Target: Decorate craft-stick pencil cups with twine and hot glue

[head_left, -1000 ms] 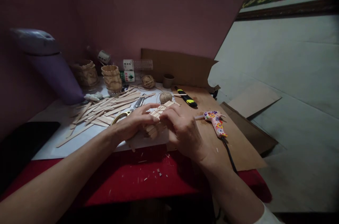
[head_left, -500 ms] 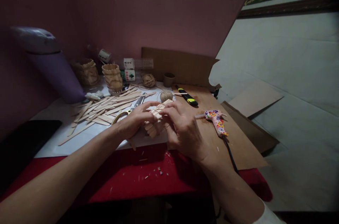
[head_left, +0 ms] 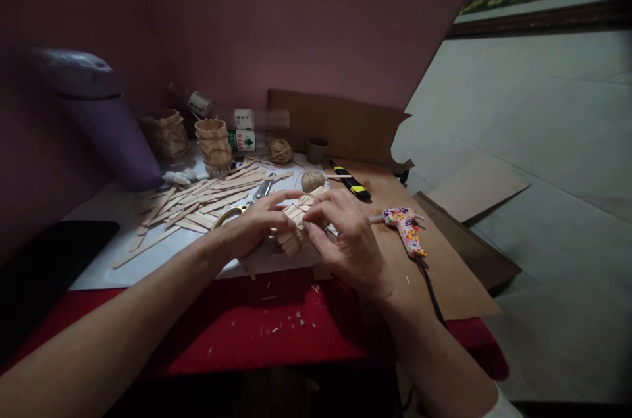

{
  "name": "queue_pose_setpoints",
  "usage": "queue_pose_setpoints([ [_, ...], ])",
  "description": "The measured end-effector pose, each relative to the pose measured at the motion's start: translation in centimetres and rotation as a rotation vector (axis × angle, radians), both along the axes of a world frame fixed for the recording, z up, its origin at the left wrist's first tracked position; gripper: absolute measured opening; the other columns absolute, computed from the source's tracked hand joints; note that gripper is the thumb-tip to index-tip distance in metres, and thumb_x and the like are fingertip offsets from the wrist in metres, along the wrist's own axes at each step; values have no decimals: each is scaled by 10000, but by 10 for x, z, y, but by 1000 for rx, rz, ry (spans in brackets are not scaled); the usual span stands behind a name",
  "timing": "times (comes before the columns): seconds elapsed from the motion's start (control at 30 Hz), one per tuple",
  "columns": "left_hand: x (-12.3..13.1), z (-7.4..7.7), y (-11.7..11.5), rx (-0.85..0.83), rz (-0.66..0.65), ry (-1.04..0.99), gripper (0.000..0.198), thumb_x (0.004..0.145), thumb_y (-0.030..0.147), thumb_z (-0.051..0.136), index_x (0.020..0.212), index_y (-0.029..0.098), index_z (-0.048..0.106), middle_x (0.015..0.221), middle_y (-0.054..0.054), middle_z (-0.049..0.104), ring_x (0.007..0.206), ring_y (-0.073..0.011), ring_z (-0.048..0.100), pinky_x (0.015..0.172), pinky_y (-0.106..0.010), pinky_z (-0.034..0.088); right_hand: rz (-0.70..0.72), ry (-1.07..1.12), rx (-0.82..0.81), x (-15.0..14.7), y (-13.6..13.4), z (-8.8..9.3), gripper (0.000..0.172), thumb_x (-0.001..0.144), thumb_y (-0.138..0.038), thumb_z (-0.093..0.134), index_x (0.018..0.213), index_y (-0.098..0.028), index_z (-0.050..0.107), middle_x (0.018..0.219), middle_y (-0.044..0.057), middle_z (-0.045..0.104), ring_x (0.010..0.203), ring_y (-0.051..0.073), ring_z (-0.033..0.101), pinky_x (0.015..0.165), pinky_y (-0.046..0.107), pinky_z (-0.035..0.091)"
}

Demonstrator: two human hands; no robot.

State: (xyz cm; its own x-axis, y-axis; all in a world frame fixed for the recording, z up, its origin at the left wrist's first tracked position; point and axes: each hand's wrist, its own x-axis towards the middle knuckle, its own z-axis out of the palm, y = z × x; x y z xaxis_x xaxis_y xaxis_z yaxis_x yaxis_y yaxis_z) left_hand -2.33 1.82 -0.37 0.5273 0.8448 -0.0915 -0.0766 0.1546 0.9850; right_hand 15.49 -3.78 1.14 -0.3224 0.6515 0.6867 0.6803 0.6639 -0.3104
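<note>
A small holder made of wooden craft sticks (head_left: 291,244) lies tilted between my two hands at the table's front edge. My left hand (head_left: 254,224) is closed around its left side, with the fingers over the top. On the right, the thumb and fingers of my right hand (head_left: 348,237) pinch at the upper side of the holder; whether a string is between them is too small to tell. Just behind the hands sits a ball of twine (head_left: 313,181). Scissors (head_left: 230,214) with gold handles lie beside my left hand, partly covered by it.
Loose craft sticks (head_left: 197,201) spread at the left, before two finished stick holders (head_left: 214,145) and a purple bottle (head_left: 111,135). At right, a box cutter (head_left: 350,181) and a flowered glue gun (head_left: 407,230) lie on cardboard (head_left: 444,280). Wood scraps dot the red cloth (head_left: 237,332).
My right thumb has lifted from the holder's lower side and now meets the fingertips near its top. The left hand keeps its hold. The whole view has shifted slightly.
</note>
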Motion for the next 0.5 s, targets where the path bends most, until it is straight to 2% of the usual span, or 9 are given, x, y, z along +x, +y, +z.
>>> queue_pose_setpoints([
  [0.27, -1, -1, 2, 18, -36, 16, 684, 587, 212, 658, 1262, 191, 551, 1010, -59, 651, 877, -231, 595, 724, -323, 440, 33, 92, -65, 3, 2, -1, 109, 873, -107, 582, 897, -213, 588, 964, 62, 625, 954, 224, 587, 819, 386, 485],
  [0.37, -2, 0, 2, 21, -31, 34, 716, 589, 219, 650, 1295, 187, 536, 999, -61, 653, 874, -238, 598, 716, -325, 438, 44, 106, -108, 5, 2, 1, 95, 880, -127, 607, 865, -219, 585, 943, 44, 620, 926, 207, 585, 800, 364, 476],
  [0.5, -6, -1, 6, 117, -47, 99, 672, 594, 223, 644, 1263, 183, 588, 1107, -85, 647, 1004, -279, 592, 781, -349, 451, 13, 82, -123, 6, 3, 2, 128, 859, -150, 661, 803, -223, 571, 888, 23, 612, 912, 211, 558, 815, 373, 439],
])
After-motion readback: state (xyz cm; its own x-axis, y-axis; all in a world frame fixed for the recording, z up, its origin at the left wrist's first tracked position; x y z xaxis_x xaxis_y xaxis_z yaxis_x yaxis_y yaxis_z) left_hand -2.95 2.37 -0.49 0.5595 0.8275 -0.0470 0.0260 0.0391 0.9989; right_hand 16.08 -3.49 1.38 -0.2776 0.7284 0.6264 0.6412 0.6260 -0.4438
